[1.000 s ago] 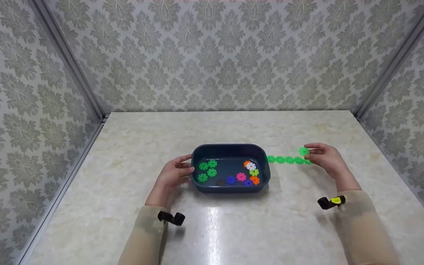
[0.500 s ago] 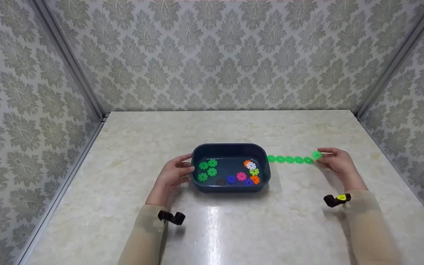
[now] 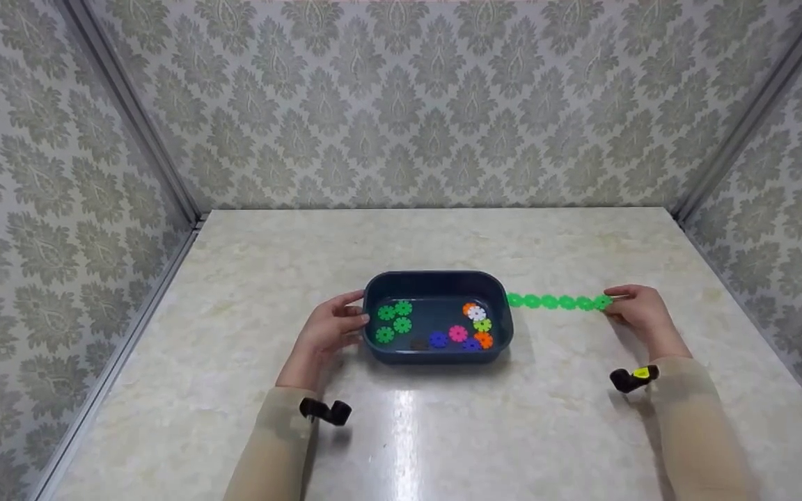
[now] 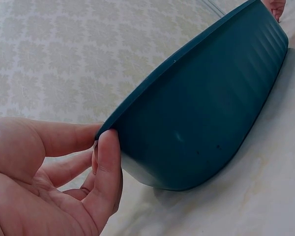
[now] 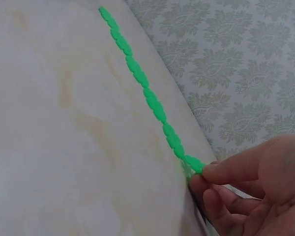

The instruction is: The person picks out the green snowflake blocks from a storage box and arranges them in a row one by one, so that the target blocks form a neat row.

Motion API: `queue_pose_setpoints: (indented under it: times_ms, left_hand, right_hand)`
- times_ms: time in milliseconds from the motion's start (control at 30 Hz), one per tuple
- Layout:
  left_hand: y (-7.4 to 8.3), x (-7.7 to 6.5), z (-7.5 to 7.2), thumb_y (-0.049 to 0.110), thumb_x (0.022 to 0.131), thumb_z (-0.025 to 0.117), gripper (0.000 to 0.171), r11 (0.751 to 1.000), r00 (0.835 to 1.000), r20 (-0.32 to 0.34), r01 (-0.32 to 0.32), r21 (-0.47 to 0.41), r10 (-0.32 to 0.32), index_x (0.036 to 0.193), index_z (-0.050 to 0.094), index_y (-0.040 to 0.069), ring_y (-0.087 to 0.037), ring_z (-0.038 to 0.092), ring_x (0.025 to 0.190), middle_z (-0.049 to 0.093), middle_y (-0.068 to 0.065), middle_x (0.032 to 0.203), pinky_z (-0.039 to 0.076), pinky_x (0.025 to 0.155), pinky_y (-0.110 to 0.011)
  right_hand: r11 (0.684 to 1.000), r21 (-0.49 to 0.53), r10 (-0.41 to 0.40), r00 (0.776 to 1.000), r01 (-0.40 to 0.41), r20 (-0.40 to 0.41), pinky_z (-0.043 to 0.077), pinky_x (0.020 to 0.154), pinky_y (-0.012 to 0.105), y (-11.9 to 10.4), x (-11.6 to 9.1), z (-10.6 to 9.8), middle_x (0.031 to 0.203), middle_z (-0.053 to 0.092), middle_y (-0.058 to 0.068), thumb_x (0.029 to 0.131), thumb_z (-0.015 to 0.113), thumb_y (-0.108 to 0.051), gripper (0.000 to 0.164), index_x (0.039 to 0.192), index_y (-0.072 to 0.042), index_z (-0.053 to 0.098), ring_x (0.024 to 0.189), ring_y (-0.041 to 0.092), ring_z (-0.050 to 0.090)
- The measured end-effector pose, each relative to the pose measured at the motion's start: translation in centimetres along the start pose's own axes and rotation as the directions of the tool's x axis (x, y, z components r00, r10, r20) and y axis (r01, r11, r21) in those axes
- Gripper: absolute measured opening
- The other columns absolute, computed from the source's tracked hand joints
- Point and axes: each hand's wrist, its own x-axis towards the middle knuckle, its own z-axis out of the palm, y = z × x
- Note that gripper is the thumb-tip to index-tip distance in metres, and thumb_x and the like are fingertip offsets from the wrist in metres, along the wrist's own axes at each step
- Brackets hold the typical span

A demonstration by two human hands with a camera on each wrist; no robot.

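A dark blue plastic basin [image 3: 436,358] stands on the table, and my left hand [image 3: 330,325] grips its left rim. In the left wrist view the thumb and fingers pinch the basin's rim [image 4: 137,93]. To the right of the basin, a row of green snowflake discs [image 3: 550,301] lies on the table. My right hand [image 3: 641,309] pinches a green snowflake disc [image 3: 603,303] at the right end of that row. The right wrist view shows this disc [image 5: 194,163] between thumb and fingertips, its edge tilted up close to the neighbouring disc.
Inside the basin, several green discs [image 3: 402,325] lie at the left. Orange, white, yellow-green, pink [image 3: 458,333], purple and brown discs lie toward the right and front. Patterned walls [image 3: 401,104] enclose the table [image 3: 289,243] at the back and sides.
My right hand has moved right and lowered the green disc from above the row to its right end. The left hand has stayed on the basin's rim.
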Motion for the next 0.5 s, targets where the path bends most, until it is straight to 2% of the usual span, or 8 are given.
queue_pose_setpoints:
  times_ms: [267, 500]
  left_hand:
    - [0.08, 0.04, 0.11, -0.003, 0.093, 0.071, 0.056, 1.0, 1.0, -0.01, 0.011, -0.008, -0.011, 0.146, 0.058, 0.012, -0.014, 0.063, 0.082, 0.059, -0.006, 0.108, 0.055, 0.065, -0.027]
    - [0.11, -0.11, 0.0, -0.003, 0.094, 0.069, 0.057, 1.0, 1.0, -0.006, 0.005, -0.023, -0.005, 0.148, 0.055, 0.01, -0.012, 0.062, 0.077, 0.059, -0.005, 0.106, 0.055, 0.062, -0.026]
  right_hand:
    - [1.0, -0.024, 0.014, 1.0, -0.015, -0.02, 0.054, 0.075, 0.019, -0.28, -0.11, 0.11, 0.149, 0.047, 0.028, 0.096, 0.061, 0.0, 0.052, 0.146, 0.007, 0.049, 0.093, 0.007, 0.058]
    - [0.999, -0.05, 0.02, 1.0, -0.021, -0.012, 0.055, 0.075, 0.02, -0.22, 0.06, -0.26, 0.147, 0.05, 0.029, 0.099, 0.059, -0.005, 0.05, 0.147, 0.007, 0.049, 0.087, 0.005, 0.061]
